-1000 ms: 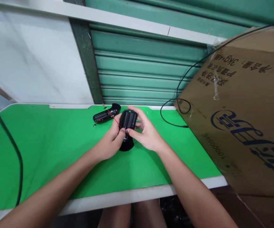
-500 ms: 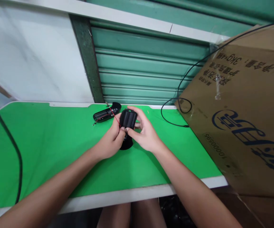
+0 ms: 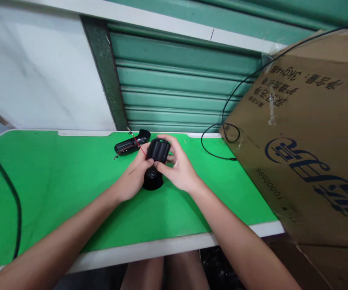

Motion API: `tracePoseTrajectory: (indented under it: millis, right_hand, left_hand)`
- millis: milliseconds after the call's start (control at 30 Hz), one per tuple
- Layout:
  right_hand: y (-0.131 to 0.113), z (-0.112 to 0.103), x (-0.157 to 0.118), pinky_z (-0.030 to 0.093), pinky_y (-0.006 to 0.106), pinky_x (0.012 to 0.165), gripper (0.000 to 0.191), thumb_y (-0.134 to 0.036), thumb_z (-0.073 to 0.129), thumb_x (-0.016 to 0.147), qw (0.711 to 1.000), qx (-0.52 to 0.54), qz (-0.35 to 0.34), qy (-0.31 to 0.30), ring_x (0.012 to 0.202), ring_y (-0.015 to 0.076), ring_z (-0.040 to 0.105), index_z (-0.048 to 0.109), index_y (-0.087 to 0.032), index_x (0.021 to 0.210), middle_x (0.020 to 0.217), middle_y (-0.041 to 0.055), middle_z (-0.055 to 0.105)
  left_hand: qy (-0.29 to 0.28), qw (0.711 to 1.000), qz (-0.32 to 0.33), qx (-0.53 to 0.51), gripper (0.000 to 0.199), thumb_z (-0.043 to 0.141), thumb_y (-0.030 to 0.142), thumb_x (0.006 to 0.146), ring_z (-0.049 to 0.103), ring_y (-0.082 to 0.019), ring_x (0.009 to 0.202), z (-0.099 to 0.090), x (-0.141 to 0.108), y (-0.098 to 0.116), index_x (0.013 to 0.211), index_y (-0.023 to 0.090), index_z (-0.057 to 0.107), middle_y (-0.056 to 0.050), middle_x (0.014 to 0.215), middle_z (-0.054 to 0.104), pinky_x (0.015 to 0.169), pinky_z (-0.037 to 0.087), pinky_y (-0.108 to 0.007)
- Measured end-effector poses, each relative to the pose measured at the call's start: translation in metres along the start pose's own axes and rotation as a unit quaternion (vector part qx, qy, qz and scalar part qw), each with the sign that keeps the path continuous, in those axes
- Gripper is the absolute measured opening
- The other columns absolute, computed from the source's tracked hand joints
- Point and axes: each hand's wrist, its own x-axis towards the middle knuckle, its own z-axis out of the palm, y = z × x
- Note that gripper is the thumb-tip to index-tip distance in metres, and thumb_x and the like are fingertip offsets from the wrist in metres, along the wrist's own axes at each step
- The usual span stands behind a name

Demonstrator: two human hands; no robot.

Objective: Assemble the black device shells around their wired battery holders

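Both hands hold a black plastic housing (image 3: 158, 150) with long rounded channels, much like a battery compartment. My left hand (image 3: 136, 171) grips its left side, thumb at the lower edge. My right hand (image 3: 176, 165) wraps the right side, its thumb meeting the lower edge beside the left one and its fingers around the far side. A glossy black flared part (image 3: 153, 181) shows just below the thumbs; whether it is joined to the housing I cannot tell. A thin red wire (image 3: 138, 143) runs from the left fingers to a second black housing (image 3: 132, 145) lying behind my left hand.
A green mat covers the white-edged table (image 3: 174, 245). At the right stands a large cardboard box (image 3: 306, 133), with a black cable (image 3: 205, 150) looping onto the mat beside it. Another dark cable (image 3: 12, 193) hangs at the left. Behind is a green shutter (image 3: 186, 76).
The view has shifted slightly, so everything sits a little further left. Both hands keep their grip on the black housing, and the thumbs have moved only slightly at its lower edge.
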Motion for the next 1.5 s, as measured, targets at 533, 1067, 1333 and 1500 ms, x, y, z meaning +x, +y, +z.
tracePoseTrajectory:
  millis: [533,1067,1333,1500]
  right_hand:
    - [0.004,-0.023,0.013,0.062,0.036,0.088,0.054,-0.032,0.069,0.085,0.987,0.114,0.110,-0.023,0.102,0.0214,0.074,0.061,-0.027,0.139,0.114,0.0042,0.078]
    - [0.032,-0.051,0.037,0.054,0.032,0.070,0.048,-0.022,0.065,0.080,0.943,-0.064,0.250,0.209,0.067,0.0169,0.066,0.064,-0.009,0.127,0.090,0.0068,0.073]
    - [0.027,-0.055,0.026,0.045,0.048,0.105,0.035,-0.026,0.064,0.085,0.911,-0.320,0.110,0.235,0.108,0.0308,0.063,0.073,-0.013,0.116,0.125,0.0169,0.067]
    - [0.013,-0.047,0.017,0.045,0.048,0.091,0.024,-0.028,0.057,0.093,0.816,-0.513,-0.078,0.254,0.106,0.0341,0.060,0.073,-0.017,0.107,0.109,0.0137,0.071]
  left_hand:
    - [-0.036,0.988,0.056,0.137,0.075,0.047,0.044,0.104,0.026,-0.027,0.159,0.004,0.000,0.004,0.165,0.014,0.015,-0.016,0.170,0.028,0.133,0.018,-0.042]
    - [0.155,0.888,-0.130,0.413,0.063,0.060,0.056,0.085,0.069,-0.036,0.105,-0.110,0.033,-0.007,0.128,0.012,0.070,-0.018,0.115,0.075,0.099,0.051,-0.045]
    - [0.124,0.948,-0.224,0.188,0.035,0.079,0.041,0.070,0.068,-0.023,0.081,-0.099,0.035,0.007,0.095,0.016,0.076,-0.002,0.084,0.077,0.076,0.051,-0.029]
    - [0.129,0.953,-0.273,0.025,0.019,0.073,0.021,0.077,0.071,-0.018,0.077,-0.090,0.029,0.015,0.095,0.015,0.067,-0.006,0.085,0.077,0.072,0.056,-0.026]
